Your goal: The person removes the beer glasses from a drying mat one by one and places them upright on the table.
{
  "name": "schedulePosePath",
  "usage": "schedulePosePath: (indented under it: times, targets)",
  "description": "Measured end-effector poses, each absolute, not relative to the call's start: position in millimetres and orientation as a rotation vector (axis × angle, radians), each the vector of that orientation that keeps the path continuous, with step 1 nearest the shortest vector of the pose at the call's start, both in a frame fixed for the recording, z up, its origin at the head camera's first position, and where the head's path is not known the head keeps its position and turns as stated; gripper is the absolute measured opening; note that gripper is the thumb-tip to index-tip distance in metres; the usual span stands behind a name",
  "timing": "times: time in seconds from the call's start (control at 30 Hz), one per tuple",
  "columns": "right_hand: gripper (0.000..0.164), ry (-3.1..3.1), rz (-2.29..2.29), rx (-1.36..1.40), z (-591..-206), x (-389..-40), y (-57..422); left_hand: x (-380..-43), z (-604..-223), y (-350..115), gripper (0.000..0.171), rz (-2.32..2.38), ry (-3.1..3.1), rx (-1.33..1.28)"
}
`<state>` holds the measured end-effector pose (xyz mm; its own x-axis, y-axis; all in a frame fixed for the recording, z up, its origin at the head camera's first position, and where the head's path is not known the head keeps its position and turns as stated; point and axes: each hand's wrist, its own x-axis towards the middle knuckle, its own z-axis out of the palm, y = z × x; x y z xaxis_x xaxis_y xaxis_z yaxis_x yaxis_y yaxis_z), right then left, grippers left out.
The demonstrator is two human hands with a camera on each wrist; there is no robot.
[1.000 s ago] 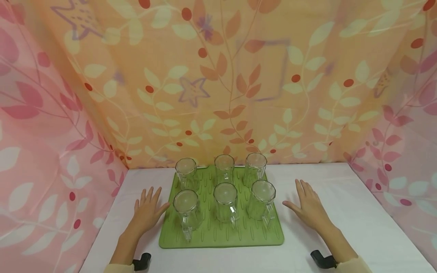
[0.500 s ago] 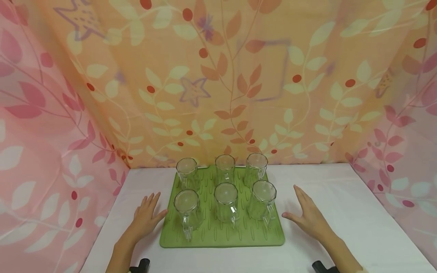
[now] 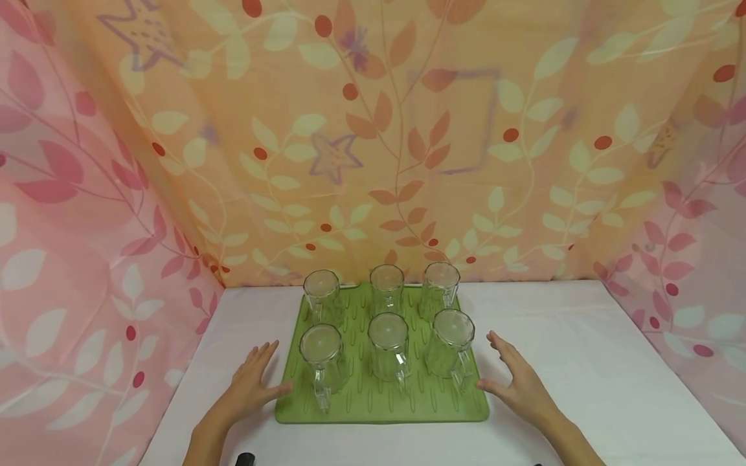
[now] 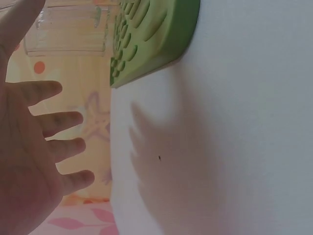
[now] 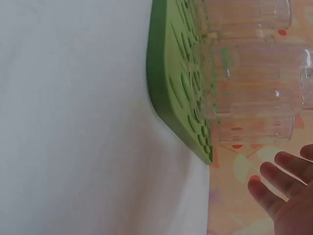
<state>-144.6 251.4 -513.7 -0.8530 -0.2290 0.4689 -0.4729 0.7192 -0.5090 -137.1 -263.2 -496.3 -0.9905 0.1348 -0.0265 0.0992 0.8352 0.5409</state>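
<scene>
Several clear glass mugs stand upside down in two rows on a green ridged mat on the white table. The front-left mug and front-right mug are nearest my hands. My left hand hovers open just left of the mat, thumb by its edge. My right hand hovers open just right of the mat. In the left wrist view my left hand has spread fingers above the table beside the mat. My right fingers show beside the mat in the right wrist view.
Floral orange and pink cloth walls the table at the back and on both sides. White table surface lies to the left, right and front of the mat.
Both hands have drawn back toward me and lifted a little off the table. The mat and mugs have not moved.
</scene>
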Motion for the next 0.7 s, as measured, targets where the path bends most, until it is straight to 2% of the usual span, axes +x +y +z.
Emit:
schedulePosePath:
  times: [0.3, 0.7]
  targets:
    - [0.09, -2.337, 1.082, 0.677, -526.1, -142.2, 236.5, -131.4, -495.1, -261.0, 0.112, 0.861, 2.901, 0.217]
    - [0.079, -2.251, 1.097, 0.68, -529.6, -139.8, 224.5, -123.2, -500.5, -257.8, 0.116, 0.839, 2.848, 0.228]
